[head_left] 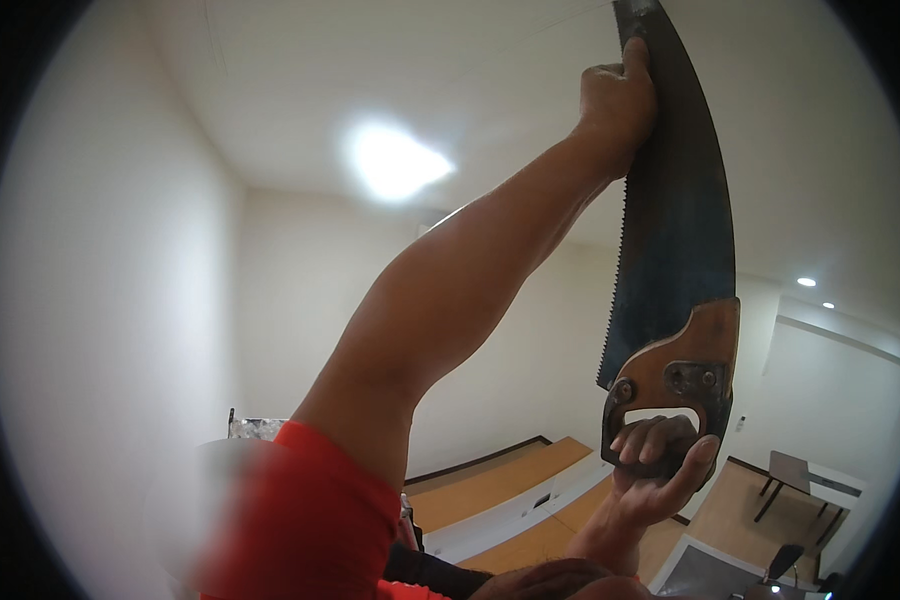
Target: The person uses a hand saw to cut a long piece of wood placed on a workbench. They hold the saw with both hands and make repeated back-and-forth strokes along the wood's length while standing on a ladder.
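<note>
Handsaw (682, 215), one, large; held up toward the ceiling (300, 70), blade uppermost and leaning slightly left toward its tip, toothed edge facing left, smooth back curving along the right. Blade dark, bluish near the grip; handle (705, 335) of brown wood, closed form, with dark metal fittings and round fasteners. Left hand (622, 105): clamped on the blade near its upper end, thumb pointing up along the face, fingers partly hidden; bare forearm, red sleeve (315, 510). Right hand (660, 460): closed round the lower bar of the handle, fingers curled toward the viewer, thumb at the right. Hands well apart, both on the one tool. Surroundings: bright ceiling light (398, 165), left of the blade; small round recessed light (806, 282), right; long brown desktop (510, 472), low behind the arms; dark-legged table (792, 470), far right.
</note>
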